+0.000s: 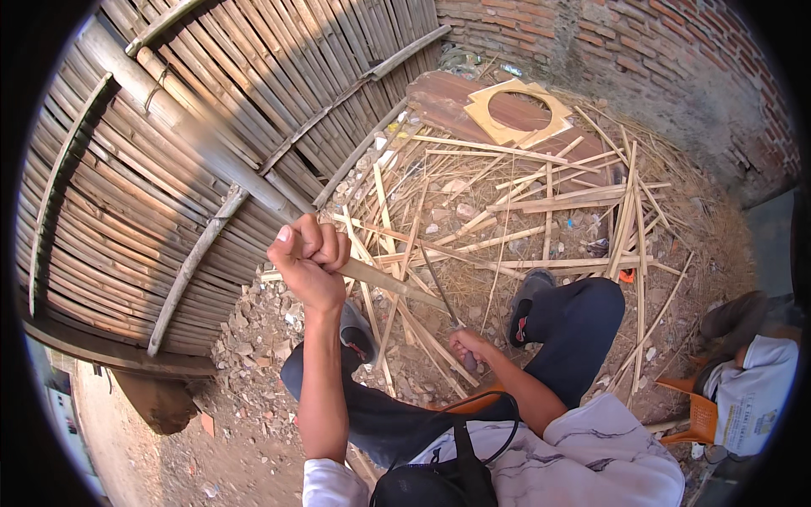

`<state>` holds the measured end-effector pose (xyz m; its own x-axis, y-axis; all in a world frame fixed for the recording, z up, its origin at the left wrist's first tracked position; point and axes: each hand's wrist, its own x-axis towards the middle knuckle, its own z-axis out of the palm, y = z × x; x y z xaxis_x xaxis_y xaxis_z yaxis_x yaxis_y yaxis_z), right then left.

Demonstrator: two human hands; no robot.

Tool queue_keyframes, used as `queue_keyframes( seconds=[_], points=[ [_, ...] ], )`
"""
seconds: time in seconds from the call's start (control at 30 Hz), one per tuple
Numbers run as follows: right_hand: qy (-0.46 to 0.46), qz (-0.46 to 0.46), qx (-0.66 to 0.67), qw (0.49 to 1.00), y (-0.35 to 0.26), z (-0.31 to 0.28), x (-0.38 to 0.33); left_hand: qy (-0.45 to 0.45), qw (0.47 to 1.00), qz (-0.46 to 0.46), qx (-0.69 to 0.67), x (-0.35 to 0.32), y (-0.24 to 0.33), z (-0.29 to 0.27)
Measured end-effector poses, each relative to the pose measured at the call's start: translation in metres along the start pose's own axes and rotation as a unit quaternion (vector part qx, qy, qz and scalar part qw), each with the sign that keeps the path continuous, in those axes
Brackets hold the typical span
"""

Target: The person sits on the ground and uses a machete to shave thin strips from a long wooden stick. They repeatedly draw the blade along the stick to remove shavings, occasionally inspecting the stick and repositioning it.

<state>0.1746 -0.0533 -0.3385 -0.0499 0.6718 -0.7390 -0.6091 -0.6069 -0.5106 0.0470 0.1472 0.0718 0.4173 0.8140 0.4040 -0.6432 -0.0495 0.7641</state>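
My left hand (311,258) is closed in a raised fist around a flat bamboo strip (384,279). From the fist the strip slopes down to the right, its lower end close to the blade in front of my right hand. Whether it also runs on past the fist to the upper left, in front of the wall, I cannot tell. Low between my knees, my right hand (469,346) grips the handle of a long, narrow knife (438,281). Its blade points up and away, crossing near the strip; contact between them is unclear.
Many loose bamboo strips (515,230) litter the ground ahead. A brown board (439,100) bears a tan panel with a round hole (486,110). A bamboo wall (110,186) stands left, a brick wall (667,76) behind. A person (756,389) sits beside an orange chair (699,414) at right.
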Motion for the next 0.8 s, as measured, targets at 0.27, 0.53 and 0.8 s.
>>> queue_keyframes(
  seconds=[0.27, 0.53, 0.8],
  points=[
    [0.079, -0.332, -0.242, 0.908, -0.077, 0.090, -0.054, -0.026, 1.000, -0.009, -0.011, -0.011, 0.000, 0.003],
    [0.052, -0.049, -0.048, 0.996, 0.008, -0.006, 0.006, -0.081, 0.996, -0.032, -0.028, -0.016, -0.003, 0.027],
    [0.074, -0.124, -0.060, 0.988, -0.015, 0.039, -0.015, -0.067, 0.998, -0.020, -0.006, -0.027, -0.002, 0.016]
  ],
)
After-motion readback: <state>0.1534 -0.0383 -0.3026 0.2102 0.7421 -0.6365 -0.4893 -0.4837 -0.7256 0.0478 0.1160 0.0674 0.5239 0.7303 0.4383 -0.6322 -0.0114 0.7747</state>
